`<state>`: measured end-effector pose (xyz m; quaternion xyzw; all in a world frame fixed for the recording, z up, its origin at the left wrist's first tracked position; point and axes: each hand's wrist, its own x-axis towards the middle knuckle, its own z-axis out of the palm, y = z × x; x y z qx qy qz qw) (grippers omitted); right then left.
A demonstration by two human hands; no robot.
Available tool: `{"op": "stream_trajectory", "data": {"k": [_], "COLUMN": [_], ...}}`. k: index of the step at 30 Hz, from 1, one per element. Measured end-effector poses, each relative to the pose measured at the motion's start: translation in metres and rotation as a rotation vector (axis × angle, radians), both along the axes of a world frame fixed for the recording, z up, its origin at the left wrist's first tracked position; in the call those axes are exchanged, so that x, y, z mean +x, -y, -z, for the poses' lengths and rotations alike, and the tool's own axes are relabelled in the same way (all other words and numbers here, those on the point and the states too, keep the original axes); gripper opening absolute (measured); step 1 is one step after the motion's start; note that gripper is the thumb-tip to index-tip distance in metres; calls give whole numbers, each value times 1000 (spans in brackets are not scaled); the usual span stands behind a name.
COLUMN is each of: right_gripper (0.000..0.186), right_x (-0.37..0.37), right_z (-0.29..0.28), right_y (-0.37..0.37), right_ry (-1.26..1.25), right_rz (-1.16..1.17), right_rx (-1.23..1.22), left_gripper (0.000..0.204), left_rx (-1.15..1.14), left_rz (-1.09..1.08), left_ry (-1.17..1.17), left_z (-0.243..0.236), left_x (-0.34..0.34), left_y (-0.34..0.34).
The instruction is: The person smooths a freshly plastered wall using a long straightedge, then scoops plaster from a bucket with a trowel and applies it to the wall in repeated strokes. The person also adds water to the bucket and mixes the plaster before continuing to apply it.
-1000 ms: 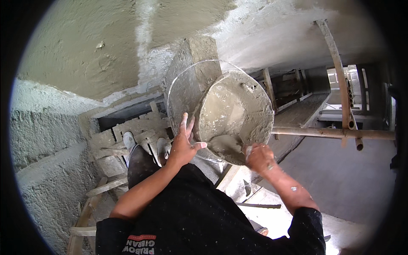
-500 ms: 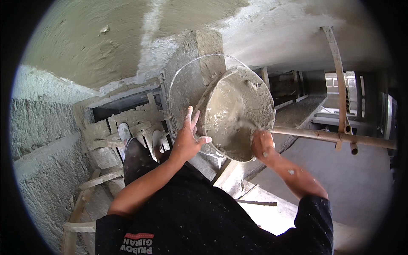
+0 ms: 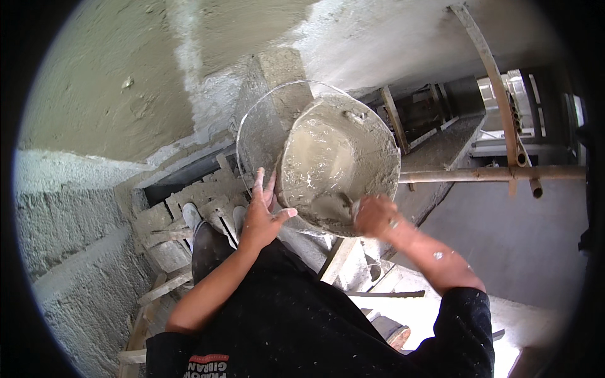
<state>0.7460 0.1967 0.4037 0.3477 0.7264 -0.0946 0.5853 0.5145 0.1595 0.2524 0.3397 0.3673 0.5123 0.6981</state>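
Observation:
A round bucket (image 3: 396, 167) with a mortar-caked rim holds wet grey mortar (image 3: 318, 154), thinner and shiny in its middle. My left hand (image 3: 259, 217) lies against the bucket's left side. Its fingers are stretched and spread, and the thumb points along the near rim. My right hand (image 3: 376, 216) is closed, slightly blurred, at the near right part of the bucket. It grips what looks like a trowel, whose smeared blade (image 3: 333, 206) rests in the mortar; the handle is hidden in my fist. A thin wire bail (image 3: 247, 116) loops out to the bucket's left.
Wooden planks (image 3: 161, 220) lie under my feet at the left. A bamboo pole (image 3: 454, 176) runs across the right, meeting an upright wooden strip (image 3: 501, 94). Wet plaster covers the wall (image 3: 101, 82) ahead. Below at the lower right lies another pail (image 3: 391, 331).
My right hand and the trowel have moved left through the mortar. The bucket and my left hand sit slightly further left in view, as the whole view has shifted.

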Motion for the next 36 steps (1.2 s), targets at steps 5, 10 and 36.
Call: {"op": "stream_trajectory", "data": {"k": [5, 10, 36], "right_gripper": [23, 23, 54], "right_x": [32, 46, 49], "right_z": [-12, 16, 53], "right_y": [-49, -77, -30], "right_ry": [-4, -22, -396], "right_rz": [106, 215, 663], "right_rx": [159, 46, 549], "left_gripper": [117, 119, 111], "left_rx": [-68, -84, -125], "left_rz": [13, 30, -89], "left_ry": [-152, -62, 60], "left_z": [-5, -3, -16], "left_x": [-2, -2, 5], "left_y": [4, 3, 7]}}
